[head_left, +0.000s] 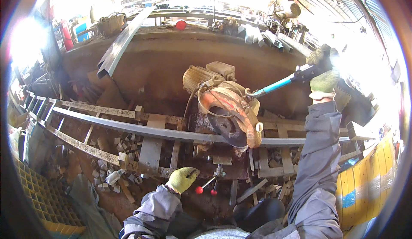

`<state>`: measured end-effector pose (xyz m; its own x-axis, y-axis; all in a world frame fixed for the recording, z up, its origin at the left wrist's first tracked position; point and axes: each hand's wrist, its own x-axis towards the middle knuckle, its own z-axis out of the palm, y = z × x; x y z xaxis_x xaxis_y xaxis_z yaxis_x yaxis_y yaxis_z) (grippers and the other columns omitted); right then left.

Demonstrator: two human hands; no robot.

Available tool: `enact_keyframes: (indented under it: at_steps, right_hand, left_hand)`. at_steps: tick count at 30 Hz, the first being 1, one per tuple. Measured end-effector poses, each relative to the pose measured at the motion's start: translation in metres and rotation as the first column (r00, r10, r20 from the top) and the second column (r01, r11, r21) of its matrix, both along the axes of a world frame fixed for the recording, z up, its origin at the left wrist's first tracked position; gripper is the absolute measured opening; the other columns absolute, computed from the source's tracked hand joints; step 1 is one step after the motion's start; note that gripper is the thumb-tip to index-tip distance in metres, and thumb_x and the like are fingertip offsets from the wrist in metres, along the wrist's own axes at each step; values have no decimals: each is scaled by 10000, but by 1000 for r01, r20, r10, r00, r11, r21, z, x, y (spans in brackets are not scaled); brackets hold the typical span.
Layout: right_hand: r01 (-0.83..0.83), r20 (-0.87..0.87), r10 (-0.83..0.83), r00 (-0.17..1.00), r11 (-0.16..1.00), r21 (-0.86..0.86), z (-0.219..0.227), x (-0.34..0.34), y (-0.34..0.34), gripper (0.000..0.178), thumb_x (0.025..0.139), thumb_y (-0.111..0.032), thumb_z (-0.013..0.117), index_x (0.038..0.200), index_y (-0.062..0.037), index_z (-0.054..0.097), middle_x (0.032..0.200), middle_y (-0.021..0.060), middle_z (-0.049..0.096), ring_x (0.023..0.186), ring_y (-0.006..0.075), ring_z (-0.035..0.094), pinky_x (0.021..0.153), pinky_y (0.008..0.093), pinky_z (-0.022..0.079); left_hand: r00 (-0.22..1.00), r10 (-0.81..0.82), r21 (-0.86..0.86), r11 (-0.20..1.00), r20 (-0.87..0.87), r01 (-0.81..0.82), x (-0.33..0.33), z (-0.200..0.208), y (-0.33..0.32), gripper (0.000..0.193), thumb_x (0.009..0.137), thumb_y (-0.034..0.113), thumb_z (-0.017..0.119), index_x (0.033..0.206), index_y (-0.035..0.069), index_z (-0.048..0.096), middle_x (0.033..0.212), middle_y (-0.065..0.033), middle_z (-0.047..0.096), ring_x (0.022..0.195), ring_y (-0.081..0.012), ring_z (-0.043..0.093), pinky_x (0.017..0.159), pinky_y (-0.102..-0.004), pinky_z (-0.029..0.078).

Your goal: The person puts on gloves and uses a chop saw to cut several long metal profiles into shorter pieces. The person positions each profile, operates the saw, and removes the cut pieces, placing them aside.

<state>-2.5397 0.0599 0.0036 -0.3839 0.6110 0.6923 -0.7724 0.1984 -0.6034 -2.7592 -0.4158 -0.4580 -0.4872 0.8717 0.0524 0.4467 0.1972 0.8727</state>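
In a yellow-green glove, my right hand (325, 74) is closed around the black grip of the blue lever (277, 86) on a cut-off saw (227, 106). The saw has an orange, worn blade guard and a motor behind it. Its dark round blade (226, 127) is lowered at a long grey metal tube (171, 132) lying across the bench. My left hand (182, 180), gloved alike, is loosely closed with no object visible in it. It hovers in front of the tube, left of a clamp handle with red knobs (199, 190), apart from it.
A ladder-like metal frame (107, 155) carries the tube on the left. Small tube offcuts (128, 146) lie scattered below. A yellow grid (47, 196) stands at lower left, a yellow slatted stack (365, 185) at right. A long metal channel (124, 41) juts out over the back ledge.
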Motion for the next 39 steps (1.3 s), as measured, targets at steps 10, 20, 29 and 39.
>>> enact_keyframes:
  at_steps: [10, 20, 29, 39]
  right_hand:
    - [-16, 0, 16, 1000, 999, 51, -8, 11, 4, 411, 1181, -452, 778, 1235, -45, 804, 925, 18, 656, 840, 188, 575, 826, 405, 506]
    - [-39, -75, 34, 997, 998, -58, -34, 36, -1, 497, 1276, -534, 610, 1224, -63, 761, 904, 22, 603, 829, 201, 537, 880, 421, 484]
    - [-68, 9, 68, 998, 997, 43, -49, 58, 18, 399, 1143, -492, 707, 1193, -96, 699, 928, 11, 536, 830, 182, 470, 835, 402, 417]
    - [-78, -108, 78, 991, 997, 9, -49, 60, -11, 390, 1187, -474, 704, 1267, -93, 685, 933, -5, 516, 815, 164, 475, 826, 380, 416]
  left_hand:
    - [998, -7, -9, 1000, -59, 7, -5, 7, 1, 325, 1146, 353, 829, 1303, 77, 898, 1165, -186, 898, 1100, -381, 875, 944, -464, 685]
    - [1000, 18, -12, 1000, 21, -17, -1, -4, 9, 282, 1115, 324, 851, 1245, 78, 898, 1140, -188, 889, 1047, -417, 867, 884, -483, 690]
    - [1000, -10, -26, 1000, 18, 10, 0, -4, 11, 260, 1107, 282, 853, 1259, 77, 902, 1150, -182, 897, 1089, -403, 875, 929, -483, 697]
    - [1000, -16, -100, 995, -9, 15, 3, 4, 8, 362, 1174, 386, 803, 1351, 82, 887, 1177, -168, 905, 1086, -366, 885, 942, -464, 686]
